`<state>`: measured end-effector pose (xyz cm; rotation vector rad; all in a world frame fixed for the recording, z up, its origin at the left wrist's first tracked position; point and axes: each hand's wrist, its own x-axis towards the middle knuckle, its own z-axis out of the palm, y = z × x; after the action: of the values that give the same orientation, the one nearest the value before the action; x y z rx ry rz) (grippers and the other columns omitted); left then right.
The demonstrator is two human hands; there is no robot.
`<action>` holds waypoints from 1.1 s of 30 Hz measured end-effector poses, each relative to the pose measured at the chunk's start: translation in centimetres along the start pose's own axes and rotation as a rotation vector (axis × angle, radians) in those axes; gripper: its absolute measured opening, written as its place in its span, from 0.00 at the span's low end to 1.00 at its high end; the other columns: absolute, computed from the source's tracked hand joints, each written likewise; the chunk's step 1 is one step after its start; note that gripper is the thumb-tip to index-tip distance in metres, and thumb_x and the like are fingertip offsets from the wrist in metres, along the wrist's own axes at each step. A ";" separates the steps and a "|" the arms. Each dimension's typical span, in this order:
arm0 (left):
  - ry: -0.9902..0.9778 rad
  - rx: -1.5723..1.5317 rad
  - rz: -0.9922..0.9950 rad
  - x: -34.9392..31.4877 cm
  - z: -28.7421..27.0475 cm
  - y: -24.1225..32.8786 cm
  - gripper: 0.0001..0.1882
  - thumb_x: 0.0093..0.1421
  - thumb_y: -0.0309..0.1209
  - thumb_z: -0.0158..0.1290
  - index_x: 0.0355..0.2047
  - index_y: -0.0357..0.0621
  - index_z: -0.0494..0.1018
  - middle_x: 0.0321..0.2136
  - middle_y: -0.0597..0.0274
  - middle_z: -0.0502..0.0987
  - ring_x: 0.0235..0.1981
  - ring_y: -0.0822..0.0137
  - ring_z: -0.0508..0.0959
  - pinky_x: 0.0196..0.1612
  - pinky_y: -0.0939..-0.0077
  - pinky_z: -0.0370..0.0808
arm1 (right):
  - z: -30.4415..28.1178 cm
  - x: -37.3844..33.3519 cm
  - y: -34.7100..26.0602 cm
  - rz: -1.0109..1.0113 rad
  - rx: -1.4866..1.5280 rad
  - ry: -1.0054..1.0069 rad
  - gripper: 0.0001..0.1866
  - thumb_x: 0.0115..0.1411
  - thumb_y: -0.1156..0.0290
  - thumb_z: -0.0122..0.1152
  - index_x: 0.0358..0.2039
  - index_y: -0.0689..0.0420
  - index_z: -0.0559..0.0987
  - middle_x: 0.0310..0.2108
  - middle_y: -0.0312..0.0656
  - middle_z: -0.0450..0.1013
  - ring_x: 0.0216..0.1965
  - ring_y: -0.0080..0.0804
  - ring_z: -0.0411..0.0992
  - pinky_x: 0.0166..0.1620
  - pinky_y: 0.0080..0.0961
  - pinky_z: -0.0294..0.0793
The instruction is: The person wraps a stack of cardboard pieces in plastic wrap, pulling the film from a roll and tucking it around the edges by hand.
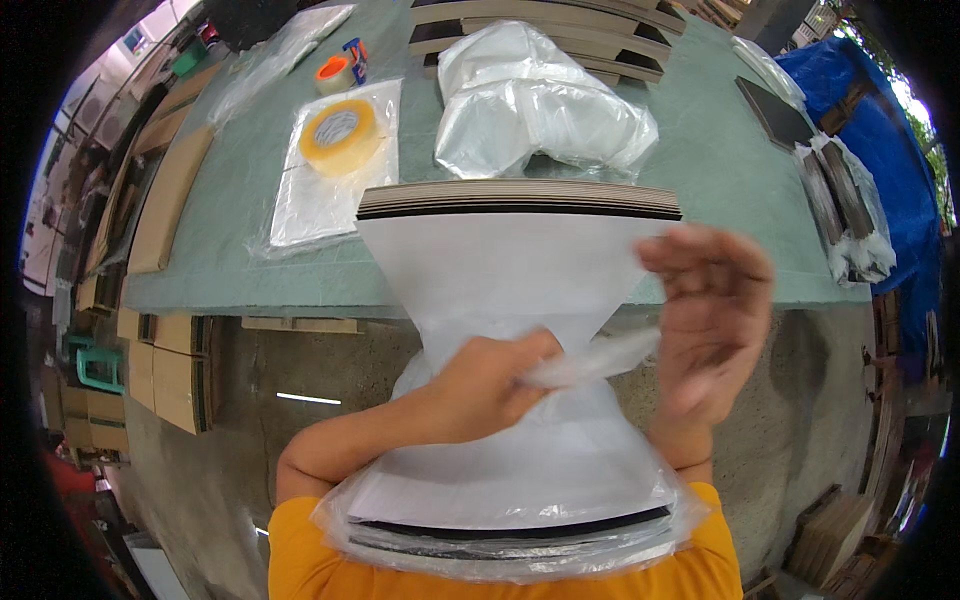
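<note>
A thick stack of boards [520,260] with a white sheet on top reaches from the table to my chest. Its far end lies bare on the table and shows grey and black edges. Around the near end, against my chest, is a see-through plastic bag [520,560]. My left hand [490,385] is closed over the middle of the stack, gripping a gathered strip of plastic film [610,358] that stretches right. Beside the stack's right edge my right hand [715,320] is raised and somewhat blurred, its fingers curved and apart, with nothing seen in it.
On the green table [230,250], a roll of yellowish tape [340,137] sits on flat plastic bags [300,215]. An orange tape dispenser [335,73] stands behind it. Crumpled plastic [545,100] lies beyond the stack, before piled boards [540,25]. Wrapped bundles [845,205] lie at right.
</note>
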<state>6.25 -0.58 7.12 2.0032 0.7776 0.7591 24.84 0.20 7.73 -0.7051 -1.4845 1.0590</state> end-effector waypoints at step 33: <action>-0.072 0.989 -0.046 -4.8 -3.8 -9.1 0.17 0.44 0.25 0.47 0.38 0.42 0.70 0.32 0.57 0.73 0.40 0.56 0.69 0.46 0.65 0.61 | 0.5 -2.5 -2.9 -0.266 -0.364 -1.024 0.14 0.49 0.62 0.56 0.16 0.60 0.72 0.19 0.42 0.67 0.30 0.41 0.69 0.46 0.36 0.66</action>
<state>-1.81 1.83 0.05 2.8296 1.3117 0.2567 25.18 -3.35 9.29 -0.1483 -2.6112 0.9832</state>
